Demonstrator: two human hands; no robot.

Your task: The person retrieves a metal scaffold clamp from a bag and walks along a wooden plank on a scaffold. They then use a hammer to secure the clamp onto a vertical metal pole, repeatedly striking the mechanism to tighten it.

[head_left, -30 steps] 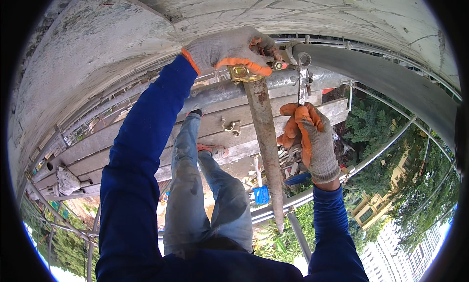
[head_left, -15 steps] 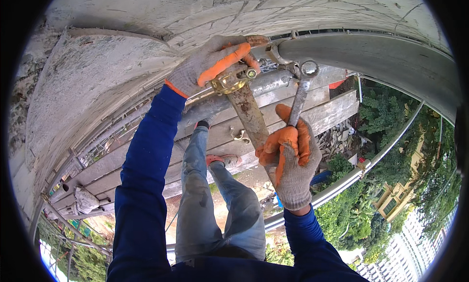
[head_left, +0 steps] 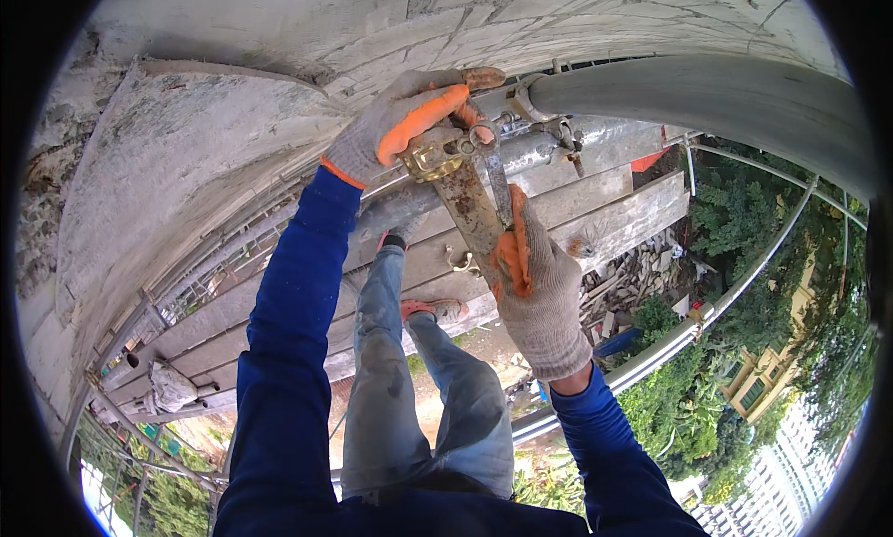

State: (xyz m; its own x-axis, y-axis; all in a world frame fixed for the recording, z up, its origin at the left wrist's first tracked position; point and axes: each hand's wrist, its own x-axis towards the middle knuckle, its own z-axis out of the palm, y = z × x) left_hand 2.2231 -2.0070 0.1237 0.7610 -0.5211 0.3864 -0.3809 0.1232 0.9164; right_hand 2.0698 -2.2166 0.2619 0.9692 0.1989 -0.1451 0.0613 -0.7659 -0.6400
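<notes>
My left hand point(head_left: 395, 123), in a grey glove with orange palm coating, is closed around the joint at a brassy scaffold clamp point(head_left: 433, 157). This clamp sits round the upper part of a rusty steel tube point(head_left: 470, 207). In my gloved right hand point(head_left: 544, 290) is a ring spanner point(head_left: 497, 179), held along the tube. Its ring end lies over the clamp's bolt, beside my left fingertips; whether it is seated on the nut I cannot tell. Another clamp point(head_left: 523, 100) grips the large grey pipe point(head_left: 688, 86) just to the right.
Below me are scaffold planks point(head_left: 595, 197) where my feet stand, with a loose clamp point(head_left: 460, 260) lying on them. A concrete wall point(head_left: 205, 155) rises at the left and far side. A curved guard tube point(head_left: 670, 342) runs at right, with rubble point(head_left: 633, 290) and trees far below.
My right hand has moved up and left, tilting the spanner so its ring end went from beside the grey pipe onto the clamp's bolt. My left hand keeps its grip.
</notes>
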